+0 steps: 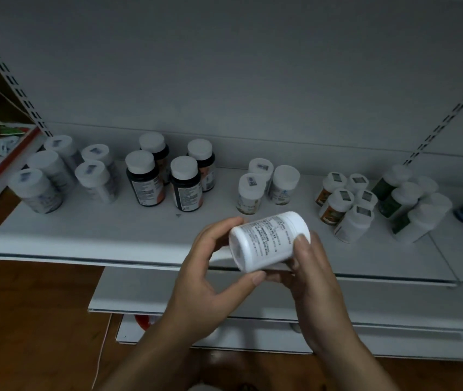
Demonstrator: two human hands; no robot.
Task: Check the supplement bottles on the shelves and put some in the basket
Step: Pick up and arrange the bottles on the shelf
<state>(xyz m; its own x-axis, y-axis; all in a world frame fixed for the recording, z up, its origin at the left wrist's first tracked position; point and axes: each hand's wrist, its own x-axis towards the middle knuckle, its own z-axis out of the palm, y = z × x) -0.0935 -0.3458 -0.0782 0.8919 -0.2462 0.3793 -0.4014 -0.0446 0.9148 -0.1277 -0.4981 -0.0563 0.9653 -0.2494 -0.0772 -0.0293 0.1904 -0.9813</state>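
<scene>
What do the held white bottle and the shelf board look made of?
The white bottle, gripped by the left hand and right hand, looks like opaque plastic: smooth, faintly glossy, with a printed label. The shelf is probably white-painted sheet metal, judging by its thin folded front edge.

White shelving [83, 238], grey back panel [224, 66], wooden floor [27, 320]

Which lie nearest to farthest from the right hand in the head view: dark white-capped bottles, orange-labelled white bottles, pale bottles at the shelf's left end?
From the right hand:
1. Orange-labelled white bottles, behind, slightly right.
2. Dark white-capped bottles, centre-left.
3. Pale bottles, far left end.
</scene>
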